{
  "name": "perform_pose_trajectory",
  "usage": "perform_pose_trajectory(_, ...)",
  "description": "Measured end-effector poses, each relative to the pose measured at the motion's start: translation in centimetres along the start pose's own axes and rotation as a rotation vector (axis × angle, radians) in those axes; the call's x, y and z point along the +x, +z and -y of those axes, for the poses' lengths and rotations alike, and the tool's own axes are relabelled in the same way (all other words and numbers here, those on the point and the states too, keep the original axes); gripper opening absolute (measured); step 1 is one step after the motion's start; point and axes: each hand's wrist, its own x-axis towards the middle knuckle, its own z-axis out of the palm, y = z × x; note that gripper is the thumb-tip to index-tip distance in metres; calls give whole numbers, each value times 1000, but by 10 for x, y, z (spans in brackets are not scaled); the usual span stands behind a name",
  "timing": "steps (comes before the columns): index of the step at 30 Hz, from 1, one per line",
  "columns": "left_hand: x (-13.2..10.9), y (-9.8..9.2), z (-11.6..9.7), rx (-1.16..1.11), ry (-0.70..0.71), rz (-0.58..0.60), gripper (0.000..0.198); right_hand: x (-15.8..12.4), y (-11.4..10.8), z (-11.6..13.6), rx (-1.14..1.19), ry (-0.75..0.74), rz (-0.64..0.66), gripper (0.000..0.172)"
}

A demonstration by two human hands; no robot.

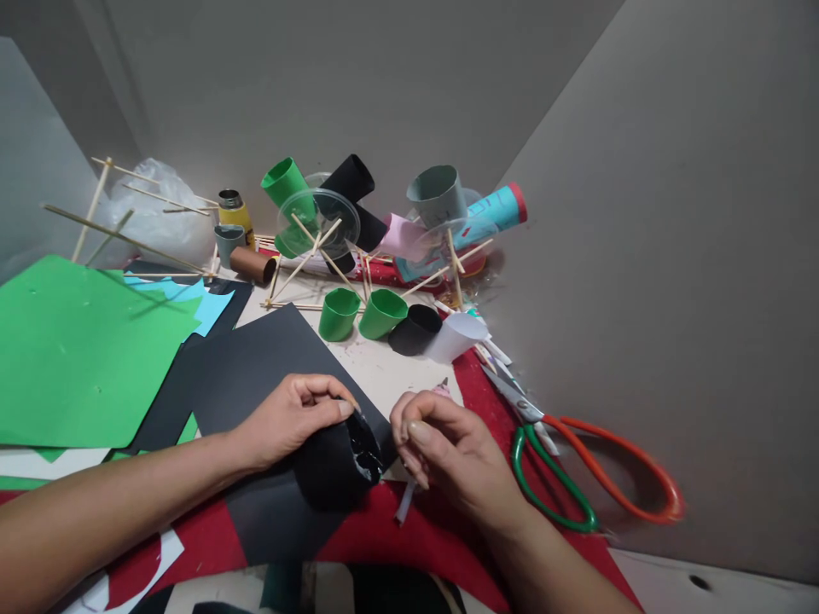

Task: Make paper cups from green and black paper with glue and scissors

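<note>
My left hand pinches the rim of a black paper tube, thumb and fingers closed on its edge. Shiny clear smears and strands, like glue, mark the tube's open end, which faces right. Just right of that opening is my right hand, its fingers curled and thumb against them; whatever lies between them is hidden. Behind and below it show a pinkish pointed tip and a whitish translucent stick. A black paper sheet lies under my left hand and the tube.
Green paper sheets lie at left. Several short paper tubes, including a green one, stand ahead. Behind them, stick frames carry clear plastic discs with paper tubes. Large scissors lie at right by the grey wall.
</note>
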Motion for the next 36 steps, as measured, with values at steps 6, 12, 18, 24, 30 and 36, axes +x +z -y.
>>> perform_pose_trajectory(6,-3,3,-4,103,56,9,20,5,1,-3,39,115,-38,24)
perform_pose_trajectory(12,-5,5,-4,251,137,-22,21,1,3,3,44,126,-8,23)
perform_pose_trajectory(18,-8,6,-8,444,251,-105,19,-5,8,6,-205,136,22,17)
perform_pose_trajectory(24,-10,8,-8,564,333,-131,17,-7,10,1,-541,161,110,25)
perform_pose_trajectory(30,-8,7,-6,583,316,-108,18,-5,10,0,-631,93,145,12)
perform_pose_trajectory(36,-14,4,-8,716,517,-133,45,-4,9,3,-482,183,150,18)
